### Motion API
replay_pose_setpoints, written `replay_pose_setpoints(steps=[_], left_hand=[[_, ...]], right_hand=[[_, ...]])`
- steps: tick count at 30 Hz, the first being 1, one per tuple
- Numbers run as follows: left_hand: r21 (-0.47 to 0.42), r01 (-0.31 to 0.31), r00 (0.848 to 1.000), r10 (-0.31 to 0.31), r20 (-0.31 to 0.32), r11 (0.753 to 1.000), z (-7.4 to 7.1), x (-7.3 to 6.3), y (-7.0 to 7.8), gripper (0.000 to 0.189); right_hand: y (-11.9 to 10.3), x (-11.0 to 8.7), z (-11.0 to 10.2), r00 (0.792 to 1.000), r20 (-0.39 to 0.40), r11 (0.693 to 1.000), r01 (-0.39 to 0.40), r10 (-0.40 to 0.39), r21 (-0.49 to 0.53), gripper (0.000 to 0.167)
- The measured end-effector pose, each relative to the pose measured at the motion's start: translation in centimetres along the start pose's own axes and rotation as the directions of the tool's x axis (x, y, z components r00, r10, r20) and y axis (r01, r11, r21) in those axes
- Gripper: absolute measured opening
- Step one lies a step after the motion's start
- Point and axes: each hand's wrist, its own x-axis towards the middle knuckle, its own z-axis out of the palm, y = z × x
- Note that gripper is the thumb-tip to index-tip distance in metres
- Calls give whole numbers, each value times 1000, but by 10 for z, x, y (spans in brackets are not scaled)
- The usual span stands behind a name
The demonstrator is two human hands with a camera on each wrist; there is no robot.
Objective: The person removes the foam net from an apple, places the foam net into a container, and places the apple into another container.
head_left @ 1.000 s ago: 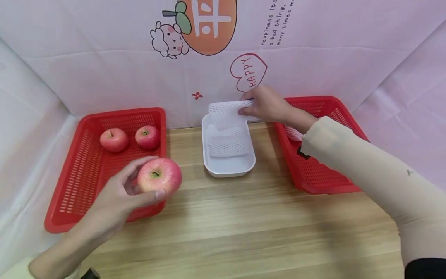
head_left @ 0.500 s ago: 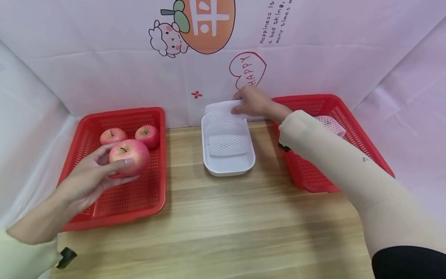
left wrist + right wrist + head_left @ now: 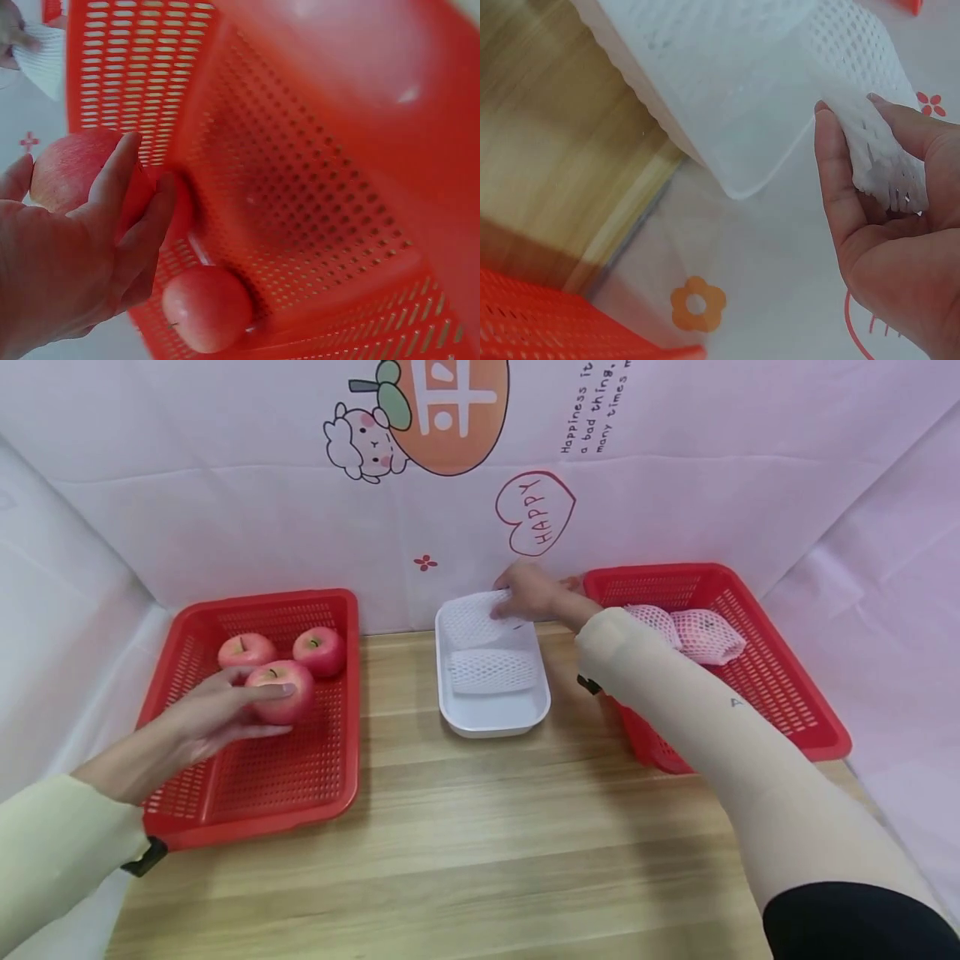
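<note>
My left hand [image 3: 217, 706] grips a red apple [image 3: 288, 693] from its left side, over the left red basket [image 3: 351, 752]. Two more apples sit at the back of that basket; one apple [image 3: 206, 307] shows low in the left wrist view. At the white tray [image 3: 495, 722], my right hand [image 3: 531, 593] pinches a white foam net sleeve [image 3: 874, 150] between thumb and fingers, over the tray's back end. Another foam net sleeve [image 3: 491, 671] lies flat in the tray.
On the right stands a second red basket [image 3: 810, 747], holding fruits in foam nets [image 3: 708, 635], partly behind my right sleeve. A printed white cloth [image 3: 262, 527] hangs behind the wooden table [image 3: 480, 860].
My left hand has carried the apple left and back, from the basket's right edge to over its inside. The right hand has moved slightly left and lowered the foam net toward the tray.
</note>
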Motion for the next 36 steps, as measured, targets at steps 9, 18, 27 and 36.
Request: replay_pose_setpoints(steps=[9, 18, 27, 36], left_hand=[[54, -7, 999, 5, 39, 999, 2, 21, -2, 84], [170, 35, 999, -36, 6, 985, 5, 37, -3, 65], [246, 59, 997, -68, 27, 967, 10, 44, 4, 69], [311, 121, 992, -129, 5, 943, 13, 48, 8, 69]], right_hand=[[-2, 9, 15, 1000, 24, 996, 15, -12, -92, 44], [0, 9, 23, 991, 71, 977, -95, 110, -191, 52], [-2, 7, 27, 980, 93, 955, -145, 175, -259, 51], [-9, 7, 21, 984, 120, 964, -102, 135, -245, 52]])
